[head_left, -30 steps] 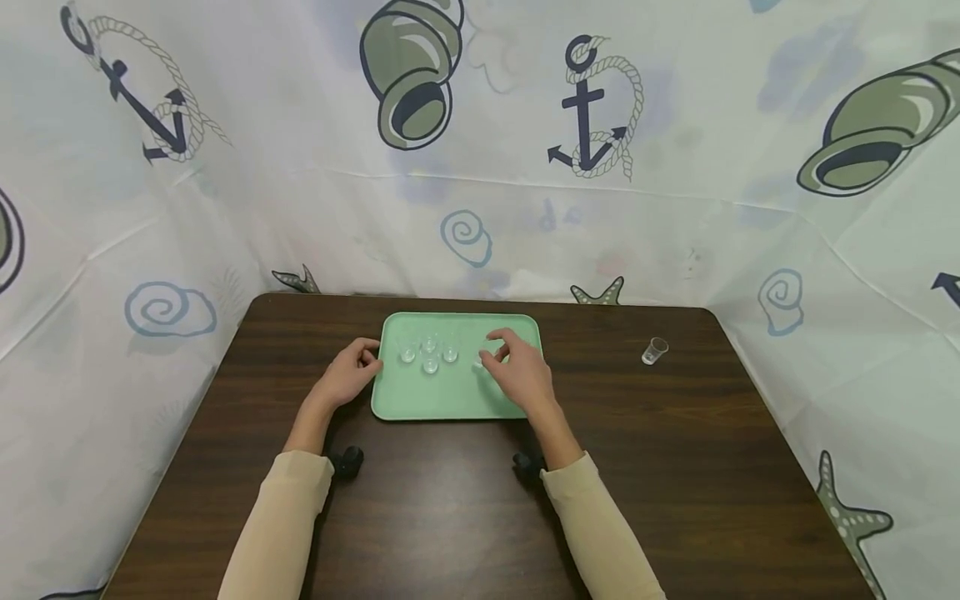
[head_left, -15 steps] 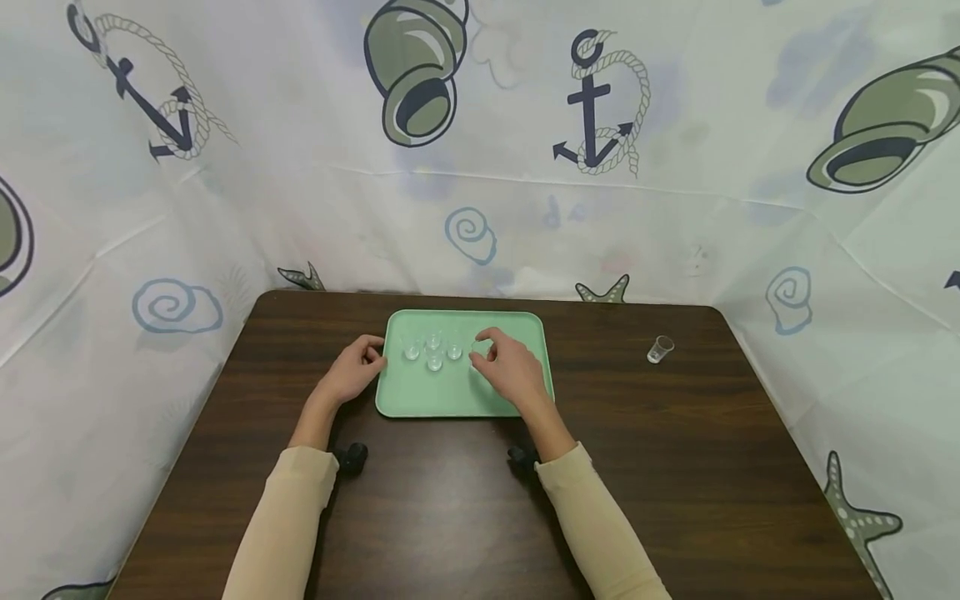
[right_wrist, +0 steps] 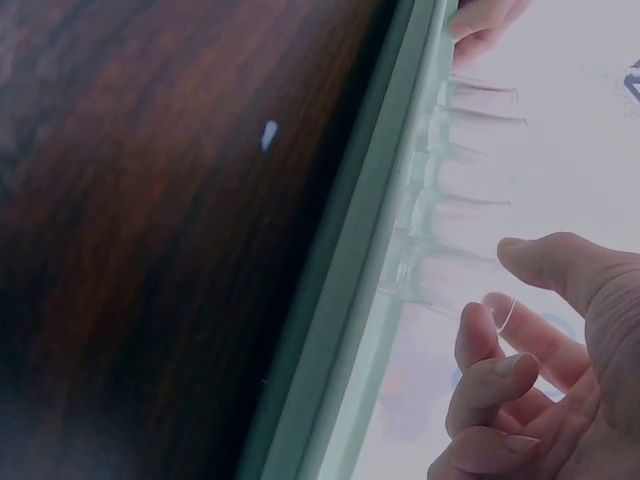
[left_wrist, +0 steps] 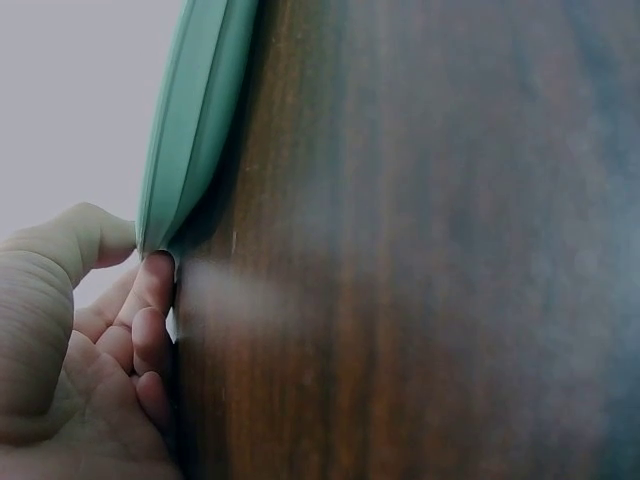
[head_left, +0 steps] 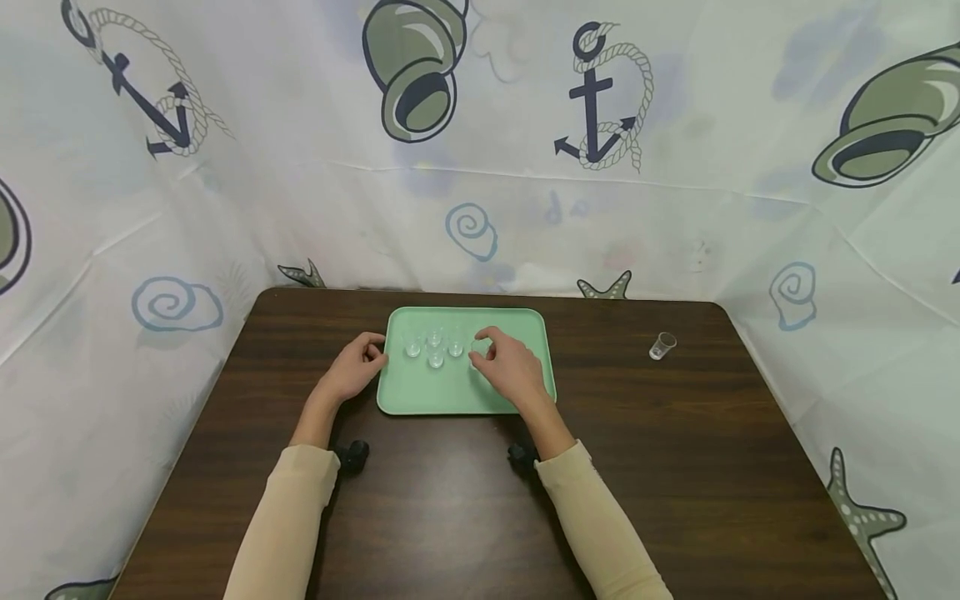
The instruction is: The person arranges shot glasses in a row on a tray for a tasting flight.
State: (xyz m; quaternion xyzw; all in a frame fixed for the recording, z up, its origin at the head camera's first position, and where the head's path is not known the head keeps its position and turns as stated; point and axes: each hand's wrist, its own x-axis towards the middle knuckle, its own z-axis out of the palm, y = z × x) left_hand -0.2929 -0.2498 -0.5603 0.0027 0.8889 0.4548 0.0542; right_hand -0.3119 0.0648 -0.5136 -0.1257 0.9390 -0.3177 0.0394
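Note:
My left hand [head_left: 354, 367] pinches the left edge of the pale green tray [head_left: 420, 400], thumb over the rim and fingers beneath it, as the left wrist view shows. Over the right half of the tray is my right hand [head_left: 513, 367]. Its thumb and fingertips are around the rim of a clear shot glass [right_wrist: 440, 278], whose base is at the tray's surface. Several more clear shot glasses [head_left: 436, 358] stand in a tight cluster just left of that hand. In the head view the right fingers partly hide the held glass.
Another shot glass [head_left: 663, 345] stands apart on the dark wooden table [head_left: 637, 500], right of the tray. Dark wrist devices [head_left: 354, 457] sit at both sleeves. A white patterned cloth [head_left: 510, 125] hangs behind and beside the table.
My right hand has shifted left over the tray, bringing the glass nearer the cluster, then stays there through the last half second. The left hand keeps its place at the tray's edge.

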